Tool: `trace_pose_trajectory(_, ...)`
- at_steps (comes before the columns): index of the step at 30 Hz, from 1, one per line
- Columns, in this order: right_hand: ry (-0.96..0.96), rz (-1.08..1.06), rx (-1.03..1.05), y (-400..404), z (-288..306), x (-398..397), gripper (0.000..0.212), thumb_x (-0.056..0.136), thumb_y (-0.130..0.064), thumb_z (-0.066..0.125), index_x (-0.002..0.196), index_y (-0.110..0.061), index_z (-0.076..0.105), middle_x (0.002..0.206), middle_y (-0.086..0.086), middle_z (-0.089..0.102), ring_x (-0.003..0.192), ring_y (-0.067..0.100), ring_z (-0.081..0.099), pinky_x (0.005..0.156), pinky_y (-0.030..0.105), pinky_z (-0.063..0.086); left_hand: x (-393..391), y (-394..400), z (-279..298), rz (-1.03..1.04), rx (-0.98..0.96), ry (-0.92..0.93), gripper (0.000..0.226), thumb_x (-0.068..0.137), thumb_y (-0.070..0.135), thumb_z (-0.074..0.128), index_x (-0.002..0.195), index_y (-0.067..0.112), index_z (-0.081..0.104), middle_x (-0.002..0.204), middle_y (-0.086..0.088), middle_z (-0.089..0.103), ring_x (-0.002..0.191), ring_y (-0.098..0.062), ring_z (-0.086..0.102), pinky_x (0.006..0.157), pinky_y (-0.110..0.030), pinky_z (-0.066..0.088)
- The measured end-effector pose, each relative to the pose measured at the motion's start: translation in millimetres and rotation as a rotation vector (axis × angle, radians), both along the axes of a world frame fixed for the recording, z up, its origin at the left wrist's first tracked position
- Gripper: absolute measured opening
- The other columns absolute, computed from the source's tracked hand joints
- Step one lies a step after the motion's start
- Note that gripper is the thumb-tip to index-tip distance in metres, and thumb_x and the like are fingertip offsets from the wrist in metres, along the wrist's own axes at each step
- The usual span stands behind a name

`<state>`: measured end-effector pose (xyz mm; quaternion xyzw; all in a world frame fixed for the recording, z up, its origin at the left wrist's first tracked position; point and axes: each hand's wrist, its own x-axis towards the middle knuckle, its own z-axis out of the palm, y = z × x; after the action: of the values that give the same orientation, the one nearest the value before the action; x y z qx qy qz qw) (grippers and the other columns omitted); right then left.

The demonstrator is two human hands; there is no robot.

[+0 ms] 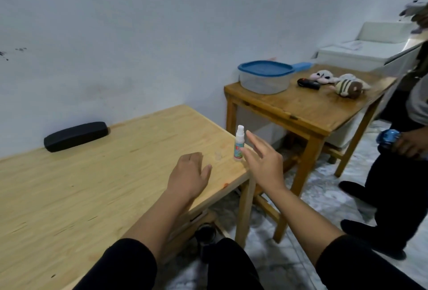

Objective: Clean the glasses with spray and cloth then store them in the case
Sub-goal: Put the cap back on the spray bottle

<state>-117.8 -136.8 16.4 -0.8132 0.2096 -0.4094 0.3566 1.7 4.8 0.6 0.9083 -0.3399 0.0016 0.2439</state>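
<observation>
Light wooden bench (92, 185), wall behind. Black glasses case (76, 136) lies closed at the bench's far edge, against the wall; contents cannot be told. Spray bottle (239, 143) stands upright near the right corner, white nozzle up. Right hand (261, 160) just beside the bottle, fingers spread apart, holding nothing. Left hand (188, 175) over the bench near its right edge, fingers curled down loosely, nothing seen in it. Second wooden table (301, 109) to the right carries a clear tub (264, 79) with a blue lid on; contents unclear.
</observation>
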Motion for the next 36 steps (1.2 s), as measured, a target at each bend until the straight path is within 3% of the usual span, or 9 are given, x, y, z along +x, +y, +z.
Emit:
trace_pose_trajectory(3,-0.058,0.011,0.128,0.3,-8.7,5.8,0.045,0.083,-0.013,0.068,0.127,-0.016,0.058,0.126,0.000,0.061,0.115,0.006,0.055,0.102,0.029,0.046,2.0,-1.2,-2.5,0.004,-0.009,-0.008,0.052,0.091,0.044,0.046,0.135,0.017,0.042,0.136,-0.010,0.049,0.128,-0.025,0.040,0.102,-0.033,0.036)
trace_pose_trajectory(7,-0.138,0.046,0.306,2.5,-10.2,15.2,0.045,0.082,-0.009,0.068,0.125,-0.017,0.059,0.121,-0.003,0.064,0.112,0.005,0.059,0.096,0.014,0.046,1.7,-2.8,-2.8,0.018,-0.035,-0.020,0.051,0.091,0.044,0.047,0.135,0.019,0.042,0.136,-0.008,0.049,0.128,-0.024,0.040,0.102,-0.032,0.036)
trace_pose_trajectory(14,-0.197,0.041,0.384,-0.6,-10.7,23.9,0.040,0.081,-0.005,0.069,0.117,-0.020,0.063,0.111,-0.006,0.065,0.096,-0.011,0.060,0.094,0.016,0.048,5.1,-24.8,-1.0,-0.014,-0.207,0.045,0.046,0.088,0.044,0.053,0.131,0.029,0.047,0.133,0.002,0.056,0.123,-0.018,0.048,0.102,-0.034,0.039)
trace_pose_trajectory(21,-0.210,0.067,0.436,-8.1,-13.0,25.3,0.040,0.080,-0.004,0.070,0.118,-0.016,0.063,0.110,-0.003,0.067,0.095,-0.007,0.063,0.086,0.013,0.051,3.3,-39.6,0.5,-0.025,-0.280,0.097,0.028,0.089,0.033,0.058,0.116,0.026,0.062,0.111,0.004,0.068,0.100,-0.010,0.061,0.086,-0.024,0.047)
trace_pose_trajectory(26,-0.230,0.093,0.467,-11.3,-13.7,24.8,0.040,0.079,-0.002,0.070,0.117,-0.014,0.064,0.109,0.000,0.068,0.098,0.003,0.066,0.088,0.018,0.052,-1.1,-47.8,22.8,0.031,-0.604,0.186,0.027,0.085,0.025,0.065,0.112,0.025,0.060,0.096,0.008,0.067,0.090,-0.004,0.061,0.074,-0.007,0.041)
trace_pose_trajectory(32,-0.238,0.126,0.482,-15.8,-15.1,24.7,0.040,0.078,-0.001,0.071,0.112,-0.020,0.064,0.104,-0.002,0.069,0.097,0.004,0.067,0.085,0.016,0.052,-7.4,-63.4,61.8,-0.121,-0.792,0.167,0.017,0.082,0.022,0.068,0.094,0.027,0.057,0.086,0.021,0.062,0.084,0.010,0.059,0.078,-0.006,0.046)
trace_pose_trajectory(36,-0.219,0.135,0.469,-17.8,-14.3,24.2,0.038,0.078,-0.002,0.071,0.112,-0.015,0.064,0.103,-0.001,0.069,0.097,0.004,0.067,0.085,0.017,0.053,-11.3,-71.2,65.1,-0.226,-0.738,0.114,0.015,0.084,0.018,0.066,0.092,0.028,0.058,0.088,0.018,0.064,0.087,0.000,0.063,0.080,-0.011,0.049)
